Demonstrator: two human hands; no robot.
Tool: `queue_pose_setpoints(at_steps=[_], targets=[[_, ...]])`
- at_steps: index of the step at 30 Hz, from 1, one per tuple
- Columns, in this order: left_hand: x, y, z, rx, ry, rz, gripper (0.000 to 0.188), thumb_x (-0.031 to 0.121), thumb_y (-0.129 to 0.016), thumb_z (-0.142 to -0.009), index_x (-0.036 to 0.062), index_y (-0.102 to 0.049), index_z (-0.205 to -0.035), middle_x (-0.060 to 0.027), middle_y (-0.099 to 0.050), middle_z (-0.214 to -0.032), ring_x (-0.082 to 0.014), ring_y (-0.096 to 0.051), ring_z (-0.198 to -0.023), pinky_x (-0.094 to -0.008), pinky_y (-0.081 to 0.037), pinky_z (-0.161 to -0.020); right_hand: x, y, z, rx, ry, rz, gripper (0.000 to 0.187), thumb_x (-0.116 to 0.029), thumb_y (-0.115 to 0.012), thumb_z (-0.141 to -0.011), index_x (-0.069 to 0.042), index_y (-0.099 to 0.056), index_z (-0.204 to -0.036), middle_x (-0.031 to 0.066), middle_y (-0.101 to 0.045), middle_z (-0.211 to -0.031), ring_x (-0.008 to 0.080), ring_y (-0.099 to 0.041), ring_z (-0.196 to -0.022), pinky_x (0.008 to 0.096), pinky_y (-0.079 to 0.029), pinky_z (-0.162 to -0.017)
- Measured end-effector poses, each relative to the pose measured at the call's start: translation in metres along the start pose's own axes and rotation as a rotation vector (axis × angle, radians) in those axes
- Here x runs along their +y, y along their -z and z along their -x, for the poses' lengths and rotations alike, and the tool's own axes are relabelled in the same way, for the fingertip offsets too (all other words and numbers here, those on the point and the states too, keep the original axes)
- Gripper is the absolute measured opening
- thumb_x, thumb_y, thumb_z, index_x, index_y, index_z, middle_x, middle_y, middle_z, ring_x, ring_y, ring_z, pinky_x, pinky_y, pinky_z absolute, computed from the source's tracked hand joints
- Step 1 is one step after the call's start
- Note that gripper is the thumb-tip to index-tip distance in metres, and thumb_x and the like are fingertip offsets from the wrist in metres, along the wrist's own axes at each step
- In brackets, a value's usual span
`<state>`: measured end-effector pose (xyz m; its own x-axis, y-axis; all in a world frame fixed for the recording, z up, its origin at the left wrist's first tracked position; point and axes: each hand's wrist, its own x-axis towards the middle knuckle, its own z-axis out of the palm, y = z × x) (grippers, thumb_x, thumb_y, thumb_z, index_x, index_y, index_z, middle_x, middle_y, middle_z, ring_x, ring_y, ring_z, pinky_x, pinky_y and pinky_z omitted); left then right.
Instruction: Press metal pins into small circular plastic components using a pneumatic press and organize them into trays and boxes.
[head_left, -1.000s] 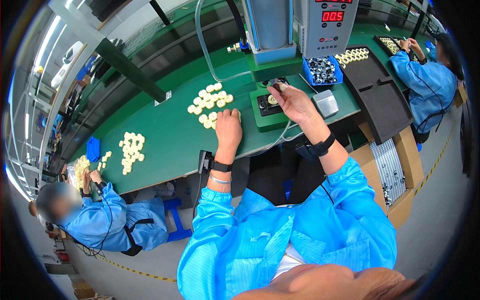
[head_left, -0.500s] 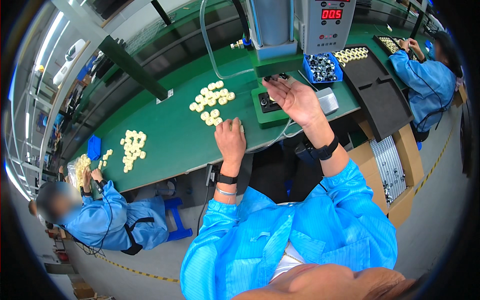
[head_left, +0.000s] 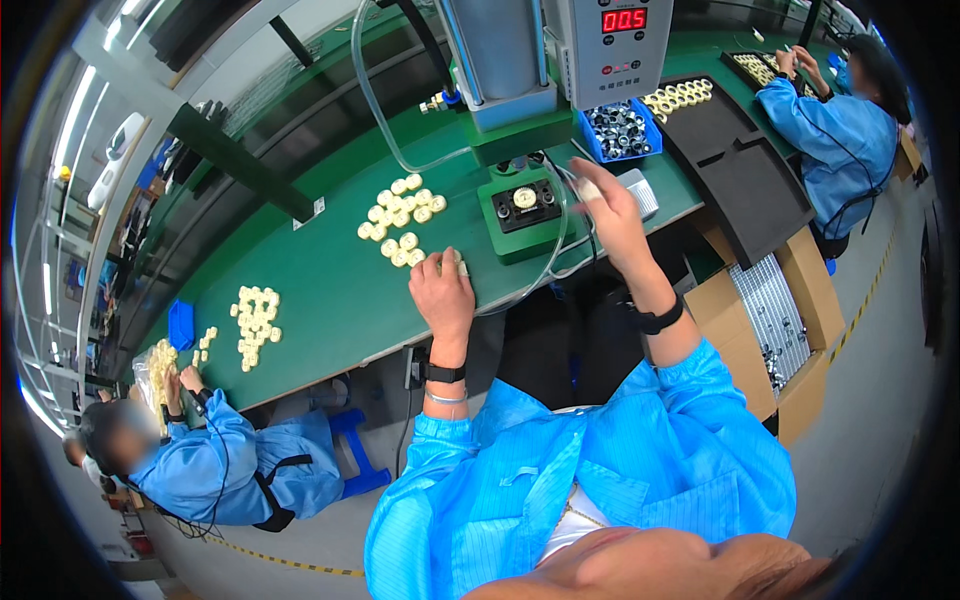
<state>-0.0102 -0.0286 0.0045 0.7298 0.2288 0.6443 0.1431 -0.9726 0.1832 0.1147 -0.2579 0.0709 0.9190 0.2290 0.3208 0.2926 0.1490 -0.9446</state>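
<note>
My left hand rests at the bench's front edge, fingers curled over a cream round plastic piece that partly shows beside the fingertips. Just beyond it lie several more cream round pieces in a loose group. One cream piece sits in the black fixture on the green base of a bench press. To the right of that base my right hand hovers, fingers stretched out and slightly blurred, with nothing visible in it. It is apart from the fixture and near a blue bin of small metal rings.
A grey control box stands beside the press. Right of it lie a black tray and a cardboard box. A clear hose loops over the green bench. Co-workers sit at the left and right.
My right hand has moved from under the press head out to the right, uncovering the cream piece in the fixture. My left hand stays by the loose pieces; the whole view has shifted slightly.
</note>
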Motion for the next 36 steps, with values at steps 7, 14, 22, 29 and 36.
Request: queue_pose_setpoints(at_steps=[7, 14, 22, 29, 36], targets=[[0.002, -0.001, 0.000, -0.024, 0.001, -0.006, 0.038, 0.006, -0.070, -0.073, 0.0060, -0.066, -0.111, -0.0108, -0.061, -0.106, -0.0318, -0.055, -0.098, -0.0433, -0.045, -0.084, 0.063, 0.072, 0.004, 0.024, 0.294, 1.428, 0.047, -0.022, -0.069, -0.084, -0.006, -0.057, -0.127, 0.0105, -0.056, -0.133, 0.0356, -0.044, -0.131, 0.0597, -0.038, -0.101], [0.000, -0.003, 0.001, -0.014, -0.012, -0.008, 0.038, 0.006, -0.070, -0.073, 0.0058, -0.066, -0.111, -0.0112, -0.062, -0.104, -0.0322, -0.055, -0.096, -0.0429, -0.045, -0.083, 0.063, 0.074, 0.004, -0.035, 0.219, 1.336, 0.053, -0.021, -0.069, -0.085, -0.009, -0.052, -0.133, 0.0088, -0.049, -0.141, 0.0346, -0.040, -0.135, 0.0634, -0.035, -0.102], [0.000, -0.003, 0.000, -0.010, -0.008, 0.010, 0.037, 0.006, -0.071, -0.072, 0.0046, -0.067, -0.109, -0.0113, -0.062, -0.103, -0.0315, -0.055, -0.097, -0.0430, -0.045, -0.084, 0.056, 0.070, 0.014, 0.024, 0.220, 1.266, 0.056, -0.020, -0.067, -0.086, -0.008, -0.048, -0.137, 0.0102, -0.044, -0.147, 0.0333, -0.033, -0.140, 0.0664, -0.030, -0.104], [0.000, -0.004, 0.000, -0.003, -0.016, 0.017, 0.038, 0.005, -0.070, -0.071, 0.0040, -0.066, -0.109, -0.0118, -0.062, -0.103, -0.0317, -0.055, -0.097, -0.0435, -0.045, -0.085, 0.029, 0.052, 0.005, 0.047, 0.304, 0.789, 0.057, -0.020, -0.072, -0.082, -0.001, -0.053, -0.132, 0.0167, -0.062, -0.124, 0.0310, -0.061, -0.107, 0.0398, -0.049, -0.088], [0.000, -0.001, 0.000, 0.000, -0.029, 0.018, 0.039, 0.005, -0.071, -0.071, 0.0050, -0.066, -0.110, -0.0110, -0.062, -0.104, -0.0315, -0.055, -0.097, -0.0437, -0.045, -0.085, -0.024, -0.015, -0.039, -0.226, 0.025, 0.436, 0.053, -0.023, -0.077, -0.072, 0.002, -0.062, -0.117, 0.0150, -0.070, -0.097, 0.0238, -0.066, -0.079, 0.0344, -0.051, -0.070]])
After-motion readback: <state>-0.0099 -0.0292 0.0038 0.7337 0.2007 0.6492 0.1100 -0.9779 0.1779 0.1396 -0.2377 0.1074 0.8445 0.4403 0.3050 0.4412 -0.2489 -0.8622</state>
